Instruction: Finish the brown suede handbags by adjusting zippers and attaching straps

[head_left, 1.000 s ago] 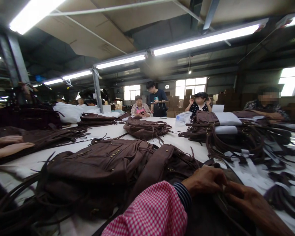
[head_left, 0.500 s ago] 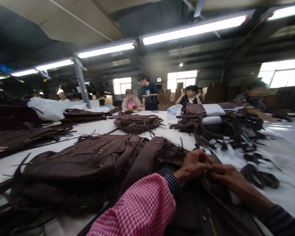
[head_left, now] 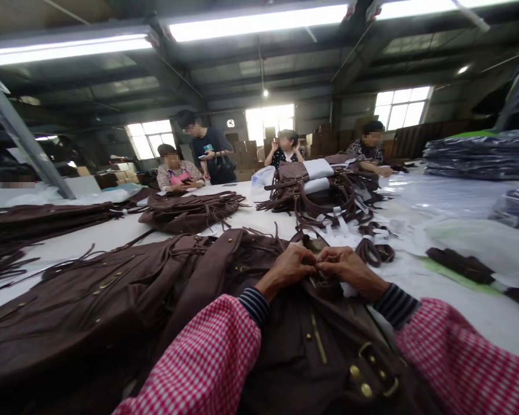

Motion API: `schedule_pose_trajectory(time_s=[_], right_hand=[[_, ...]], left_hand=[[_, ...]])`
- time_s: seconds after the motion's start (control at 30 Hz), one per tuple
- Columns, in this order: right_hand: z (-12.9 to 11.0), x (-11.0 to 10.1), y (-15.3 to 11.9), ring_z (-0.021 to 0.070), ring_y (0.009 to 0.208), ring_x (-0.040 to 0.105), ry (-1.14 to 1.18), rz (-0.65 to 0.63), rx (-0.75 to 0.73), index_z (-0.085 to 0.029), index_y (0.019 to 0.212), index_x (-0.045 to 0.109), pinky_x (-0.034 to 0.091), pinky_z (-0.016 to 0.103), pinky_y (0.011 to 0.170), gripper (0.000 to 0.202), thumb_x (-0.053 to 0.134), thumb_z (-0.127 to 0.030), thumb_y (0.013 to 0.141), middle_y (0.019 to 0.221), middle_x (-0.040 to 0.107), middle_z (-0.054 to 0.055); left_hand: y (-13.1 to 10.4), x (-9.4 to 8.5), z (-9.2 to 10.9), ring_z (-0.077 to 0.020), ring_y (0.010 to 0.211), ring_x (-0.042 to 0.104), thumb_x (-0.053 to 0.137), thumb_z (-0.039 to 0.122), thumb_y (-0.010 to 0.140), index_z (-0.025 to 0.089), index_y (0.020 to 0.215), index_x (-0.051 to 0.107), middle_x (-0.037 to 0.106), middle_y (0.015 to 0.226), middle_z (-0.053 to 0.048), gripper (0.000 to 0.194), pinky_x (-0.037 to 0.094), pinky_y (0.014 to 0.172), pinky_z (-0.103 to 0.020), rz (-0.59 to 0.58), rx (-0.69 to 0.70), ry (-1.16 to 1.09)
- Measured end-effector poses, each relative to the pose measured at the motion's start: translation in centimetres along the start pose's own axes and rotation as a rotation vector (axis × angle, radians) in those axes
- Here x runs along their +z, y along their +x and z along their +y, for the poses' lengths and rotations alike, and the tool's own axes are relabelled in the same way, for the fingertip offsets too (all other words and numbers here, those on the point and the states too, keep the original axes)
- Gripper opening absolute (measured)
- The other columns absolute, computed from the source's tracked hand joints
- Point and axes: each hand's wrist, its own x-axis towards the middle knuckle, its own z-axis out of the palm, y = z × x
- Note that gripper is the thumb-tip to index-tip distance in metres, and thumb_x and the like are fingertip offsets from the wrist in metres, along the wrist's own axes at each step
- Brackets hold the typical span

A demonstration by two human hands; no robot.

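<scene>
A dark brown bag (head_left: 294, 328) with brass-coloured zip and buckles lies on the white table in front of me. At its upper edge, my left hand (head_left: 290, 265) and my right hand (head_left: 350, 270) meet with fingertips pinched together over the bag's opening. Whatever is between the fingertips is too small to make out. Both hands are closed and almost touching. Left of them, a second brown bag (head_left: 112, 288) lies flat, its brass fittings facing up.
Farther back are a pile of brown bags (head_left: 190, 208) and a stack with white wrapping (head_left: 285, 176). Brown strap loops (head_left: 374, 252) lie to the right, near plastic-wrapped goods (head_left: 471, 153). Several people are across the white table (head_left: 253, 193).
The view has swung to the right, bringing in the wrapped goods and my right sleeve. My hands stay at the bag's edge, fingertips still together.
</scene>
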Motion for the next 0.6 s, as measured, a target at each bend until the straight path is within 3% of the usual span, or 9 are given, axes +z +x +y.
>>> schedule_pose_trajectory(time_s=[0.23,0.4,0.5,0.6], right_hand=[[-2.2,-0.9,-0.6,0.0091,0.053,0.049,-0.080,-0.068,0.048,-0.013,0.085,0.066,0.034,0.022,0.051,0.024,0.074,-0.030,0.070,0.060,0.062,-0.003],[-2.9,-2.9,-0.8,0.0128,0.059,0.058,-0.127,-0.134,-0.018,-0.016,0.097,0.064,0.039,0.024,0.055,0.028,0.073,-0.027,0.073,0.067,0.066,-0.002],[-2.8,-4.0,-0.4,0.0131,0.060,0.058,-0.180,-0.076,-0.068,-0.016,0.092,0.064,0.041,0.025,0.057,0.021,0.070,-0.027,0.075,0.064,0.062,-0.003],[-2.9,-3.7,0.0,0.0121,0.056,0.055,-0.210,0.042,-0.107,-0.017,0.089,0.064,0.039,0.024,0.054,0.020,0.069,-0.029,0.075,0.060,0.058,-0.005]], left_hand=[[0.0,0.4,-0.1,-0.0136,0.068,0.051,0.072,0.025,0.074,0.014,0.074,0.074,0.060,0.066,0.001,0.011,0.035,0.066,-0.025,0.013,0.003,-0.050],[-0.2,0.3,1.1,-0.0136,0.074,0.053,0.071,0.026,0.074,0.014,0.075,0.071,0.063,0.073,0.000,0.013,0.037,0.072,-0.024,0.062,0.009,-0.154],[-0.4,0.4,1.6,-0.0139,0.073,0.055,0.069,0.031,0.076,0.013,0.076,0.068,0.065,0.075,-0.003,0.018,0.038,0.071,-0.024,0.085,-0.004,-0.230],[-0.5,0.4,1.8,-0.0136,0.071,0.056,0.069,0.038,0.079,0.013,0.081,0.065,0.070,0.081,-0.006,0.025,0.038,0.067,-0.024,0.084,-0.026,-0.319]])
